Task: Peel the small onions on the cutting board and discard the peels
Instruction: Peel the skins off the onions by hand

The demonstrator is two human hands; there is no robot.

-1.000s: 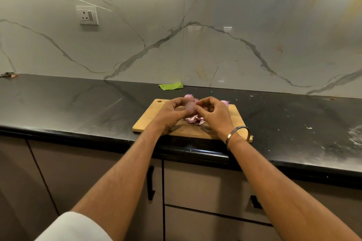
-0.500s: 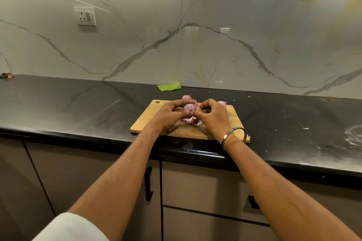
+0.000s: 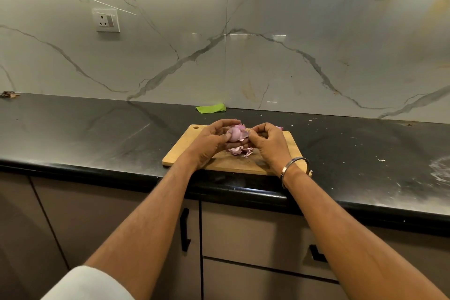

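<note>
Peeling a small onion (image 3: 234,134) above the cutting board (image 3: 291,147).
The left hand (image 3: 211,140) curls round the light, smooth, probably slippery bulb; the right hand (image 3: 266,140) pinches its thin, papery skin (image 3: 244,134), which looks easy to tear. Loose peels (image 3: 239,151) lie below.

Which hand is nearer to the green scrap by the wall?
The left hand, slightly. The green scrap lies straight behind it, past the cutting board, while the right hand is off to the right of it. Neither touches it.
</note>
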